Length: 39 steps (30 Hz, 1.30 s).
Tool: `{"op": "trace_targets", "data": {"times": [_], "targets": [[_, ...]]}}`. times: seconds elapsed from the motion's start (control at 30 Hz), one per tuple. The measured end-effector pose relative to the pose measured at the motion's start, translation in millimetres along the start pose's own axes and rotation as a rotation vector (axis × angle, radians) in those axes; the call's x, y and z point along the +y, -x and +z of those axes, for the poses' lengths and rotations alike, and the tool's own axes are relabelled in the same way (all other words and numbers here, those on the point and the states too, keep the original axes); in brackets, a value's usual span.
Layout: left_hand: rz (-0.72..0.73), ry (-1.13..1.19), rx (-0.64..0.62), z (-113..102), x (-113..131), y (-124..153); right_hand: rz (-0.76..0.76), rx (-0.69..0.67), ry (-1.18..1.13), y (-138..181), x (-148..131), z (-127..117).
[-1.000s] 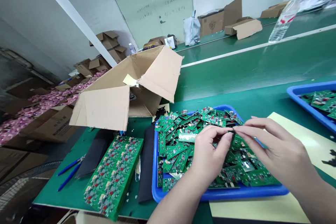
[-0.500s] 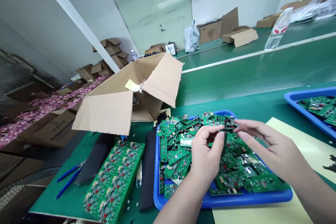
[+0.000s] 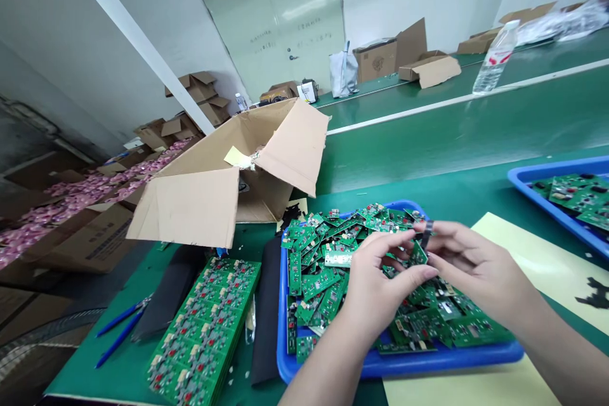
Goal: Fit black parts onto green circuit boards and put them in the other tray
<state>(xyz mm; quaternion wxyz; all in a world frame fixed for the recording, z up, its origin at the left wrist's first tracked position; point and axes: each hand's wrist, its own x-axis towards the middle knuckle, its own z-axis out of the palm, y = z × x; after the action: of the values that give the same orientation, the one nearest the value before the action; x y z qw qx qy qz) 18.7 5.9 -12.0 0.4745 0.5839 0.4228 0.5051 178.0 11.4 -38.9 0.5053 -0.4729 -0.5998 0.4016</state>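
Note:
Above a blue tray [image 3: 399,368] heaped with green circuit boards [image 3: 323,279], my two hands meet. My left hand [image 3: 380,273] is closed on a small circuit board [image 3: 419,255], gripped between thumb and fingers and tilted. Close against it, my right hand [image 3: 466,257] pinches a thin black strip [image 3: 427,235] that looks like tape and stands up at the board's upper edge. Whether the strip is stuck to the board I cannot tell. My fingers hide part of the board.
Left of the tray lie a black pad [image 3: 266,317], a stack of panelled circuit boards [image 3: 204,330] and blue-handled pliers [image 3: 121,330]. An open carton [image 3: 190,206] stands behind. Yellow paper [image 3: 504,235] with black pieces and a second blue tray [image 3: 518,176] are at right.
My right hand has come in against my left, its fingers now pinching the black strip. The board in my left hand has turned, showing its green face. The view has shifted slightly.

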Motion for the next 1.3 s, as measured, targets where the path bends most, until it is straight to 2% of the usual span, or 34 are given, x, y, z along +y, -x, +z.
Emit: {"op": "trace_targets", "data": {"times": [0.07,0.17,0.27,0.37,0.5,0.7,0.9,1.17,1.23,1.3], "targets": [[0.061,-0.087,-0.01,-1.0,2.2,0.0,0.046,-0.007,-0.077,-0.8,-2.0,-1.8],[0.183,-0.249,0.038,-2.3,3.4,-0.4,0.049,-0.053,-0.074,-4.1,-4.8,-9.5],[0.35,-0.436,0.088,-4.1,1.5,-0.6,-0.072,-0.009,-0.069,-6.3,-6.2,-16.8],[0.464,-0.537,0.085,-5.1,-1.0,-0.4,-0.212,0.0,-0.046,-5.0,-7.2,-18.1],[0.508,-0.563,0.098,-4.5,-1.6,-0.2,-0.278,0.001,0.071,-2.3,-11.5,-15.1],[0.563,-0.534,0.179,-4.0,2.7,-0.8,-0.39,-0.057,0.106,-2.7,-19.2,-13.9],[0.622,-0.528,0.206,-7.5,6.9,-1.4,-0.433,-0.064,0.136,-3.9,-22.0,-14.6],[0.745,-0.573,0.195,-10.0,4.2,-3.7,-0.74,-0.15,0.333,-8.8,-11.5,-25.2],[0.782,-0.596,0.212,-10.9,4.4,-3.8,-0.718,-0.159,0.334,-9.8,-9.8,-26.1],[0.809,-0.625,0.259,-12.1,5.4,-3.8,-0.626,-0.182,0.311,-10.4,-9.0,-25.9]]}}
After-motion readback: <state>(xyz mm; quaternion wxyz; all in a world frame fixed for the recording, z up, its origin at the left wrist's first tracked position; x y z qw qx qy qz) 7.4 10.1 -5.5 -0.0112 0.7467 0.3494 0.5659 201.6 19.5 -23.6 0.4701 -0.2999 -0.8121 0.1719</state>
